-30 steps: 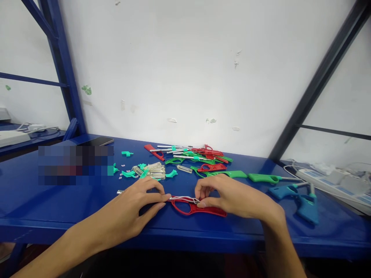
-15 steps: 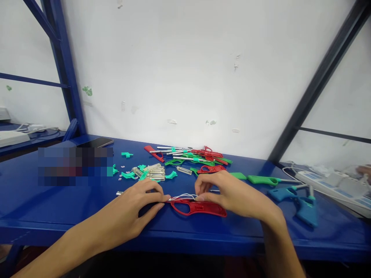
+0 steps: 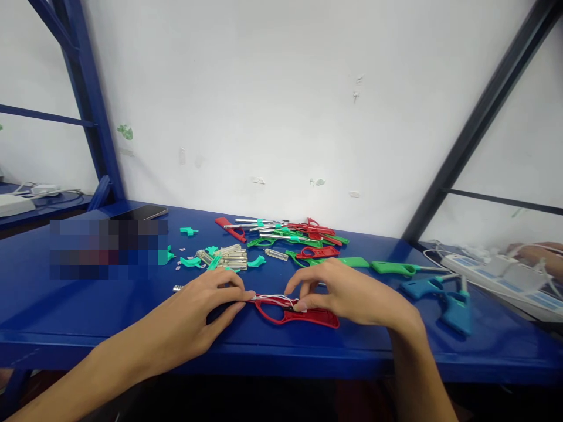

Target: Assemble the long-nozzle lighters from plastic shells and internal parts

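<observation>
A red plastic lighter shell (image 3: 303, 316) lies flat on the blue bench (image 3: 88, 316) near its front edge, with thin white wires (image 3: 272, 299) running along its top. My left hand (image 3: 206, 308) pinches the shell's left end, where a metal tube sticks out to the left. My right hand (image 3: 347, 293) rests over the shell's right part, its fingertips pinching the wires at the middle. Both hands are closed on the piece.
Behind my hands lie a heap of red and green lighter shells (image 3: 303, 237), a bundle of metal tubes (image 3: 226, 259), small teal triggers (image 3: 189, 231) and two teal assembled lighters (image 3: 444, 293). A power strip (image 3: 501, 275) and another person's hand (image 3: 534, 253) are at far right. A phone (image 3: 143, 212) lies back left.
My right fingers slid a little left along the wires, which now lie flatter on the shell. Another person's hand came into view at the far right. The camera shifted slightly.
</observation>
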Motion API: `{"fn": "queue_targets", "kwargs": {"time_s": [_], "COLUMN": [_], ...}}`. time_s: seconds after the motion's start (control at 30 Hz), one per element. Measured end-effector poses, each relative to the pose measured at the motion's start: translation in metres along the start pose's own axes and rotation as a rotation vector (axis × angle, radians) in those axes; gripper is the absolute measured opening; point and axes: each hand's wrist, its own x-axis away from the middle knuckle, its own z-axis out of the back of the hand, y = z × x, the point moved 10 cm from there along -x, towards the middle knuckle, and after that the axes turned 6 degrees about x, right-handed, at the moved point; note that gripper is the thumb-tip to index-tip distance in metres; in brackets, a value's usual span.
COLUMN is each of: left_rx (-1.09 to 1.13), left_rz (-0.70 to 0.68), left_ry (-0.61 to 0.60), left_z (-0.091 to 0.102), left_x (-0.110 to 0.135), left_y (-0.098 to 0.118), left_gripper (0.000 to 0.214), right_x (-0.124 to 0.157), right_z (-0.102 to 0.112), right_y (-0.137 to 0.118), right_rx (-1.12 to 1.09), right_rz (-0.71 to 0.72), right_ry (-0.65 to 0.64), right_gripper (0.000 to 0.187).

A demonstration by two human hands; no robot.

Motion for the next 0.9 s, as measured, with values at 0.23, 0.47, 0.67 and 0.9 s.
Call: {"fn": "queue_targets", "kwargs": {"time_s": [0.23,0.47,0.67,0.9], "left_rx": [0.0,0.003,0.008,-0.003], "left_rz": [0.005,0.019,0.011,-0.011], "left_ry": [-0.024,-0.032,-0.042,-0.019], "left_z": [-0.002,-0.003,-0.003,0.0], "left_x": [-0.001,0.001,-0.001,0.0], "left_y": [0.0,-0.004,-0.001,0.001], "left_gripper": [0.031,0.031,0.031,0.032], "right_x": [-0.001,-0.001,-0.004,-0.005], "right_z": [0.003,0.001,-0.002,-0.003], "right_y": [-0.003,-0.011,-0.01,-0.011], "right_rx": [0.011,0.018,-0.022,-0.029], "right_rz": [0.014,0.048,0.034,0.069], "right_ry": [0.025,0.003,-0.005,0.006], "right_gripper": [0.015,0.021,0.02,0.02]}}
